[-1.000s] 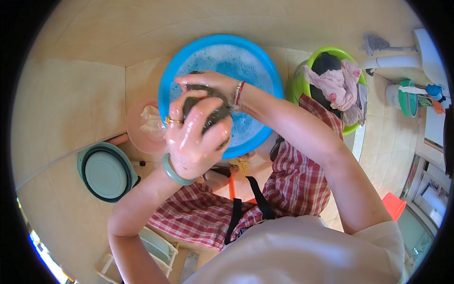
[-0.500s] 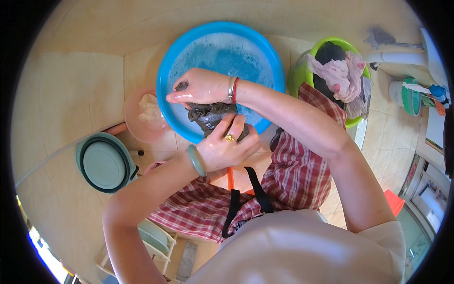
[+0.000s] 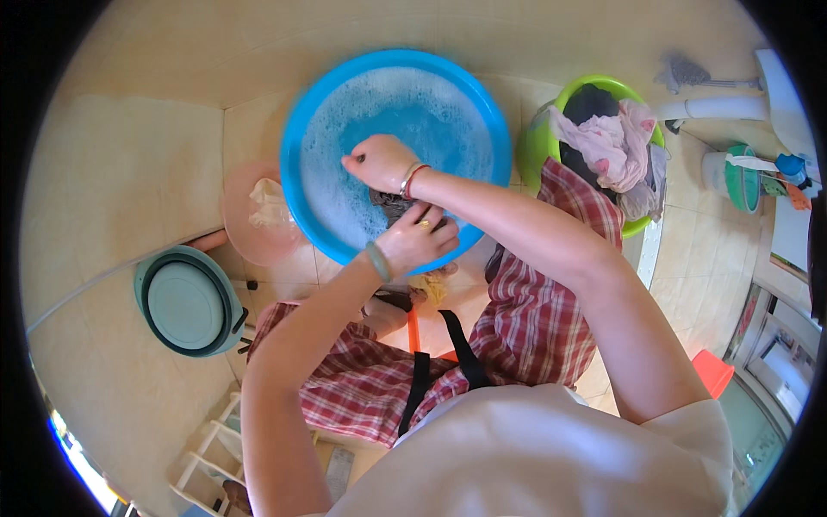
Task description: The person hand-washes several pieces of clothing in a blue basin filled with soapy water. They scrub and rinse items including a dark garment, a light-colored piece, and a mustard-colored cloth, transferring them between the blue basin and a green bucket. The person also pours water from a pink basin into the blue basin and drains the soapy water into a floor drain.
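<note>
A wet dark garment (image 3: 392, 206) is bunched between my two hands over the blue basin (image 3: 291, 155), which holds foamy, soapy water. My right hand (image 3: 385, 164), with a silver bracelet and a red cord at the wrist, makes a fist on the upper end of the cloth. A small dark bit pokes out beside its thumb. My left hand (image 3: 419, 239), wearing a gold ring and a green bangle, has its fingers curled round the lower end near the basin's close rim. Much of the garment lies hidden beneath the hands.
A green bucket (image 3: 540, 146) piled with pink and dark clothes stands right of the basin. On the left are a pink basin (image 3: 250, 228) with a pale cloth and a grey-green collapsible basin (image 3: 185, 302). A white pipe (image 3: 715, 108) runs at the far right.
Both hands have shifted slightly right with the garment, and my right hand has turned more fist-down. Less of the cloth shows between them. The whole view has shifted a little.
</note>
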A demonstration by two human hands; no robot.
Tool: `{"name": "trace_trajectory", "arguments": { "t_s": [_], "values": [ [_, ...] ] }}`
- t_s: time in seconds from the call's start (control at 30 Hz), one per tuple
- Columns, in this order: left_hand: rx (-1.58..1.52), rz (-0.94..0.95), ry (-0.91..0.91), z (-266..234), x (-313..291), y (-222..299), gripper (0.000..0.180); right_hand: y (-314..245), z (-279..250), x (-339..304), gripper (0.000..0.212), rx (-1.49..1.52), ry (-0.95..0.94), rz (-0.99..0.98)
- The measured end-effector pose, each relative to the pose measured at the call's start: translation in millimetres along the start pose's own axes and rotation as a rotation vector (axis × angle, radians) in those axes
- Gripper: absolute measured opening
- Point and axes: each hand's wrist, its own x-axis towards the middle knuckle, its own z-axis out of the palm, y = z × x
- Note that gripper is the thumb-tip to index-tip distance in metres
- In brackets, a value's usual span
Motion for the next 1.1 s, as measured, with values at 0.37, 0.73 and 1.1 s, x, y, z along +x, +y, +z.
{"name": "trace_trajectory", "arguments": {
  "t_s": [0.37, 0.73, 1.1],
  "values": [
    [-2.198, -1.647, 1.045, -59, -71, -47, 0.041, 3, -74, -13, 0.035, 1.337, -0.043, 0.104],
    [-2.146, -1.408, 0.572, -92, 28, -74, 0.047, 26, -213, -87, 0.056, 0.565, 0.051, -0.232],
    [-1.632, -1.172, -0.064, 26, 220, -31, 0.072, 174, -339, -202, 0.051, 0.677, 0.491, 0.177]
  ]
}}
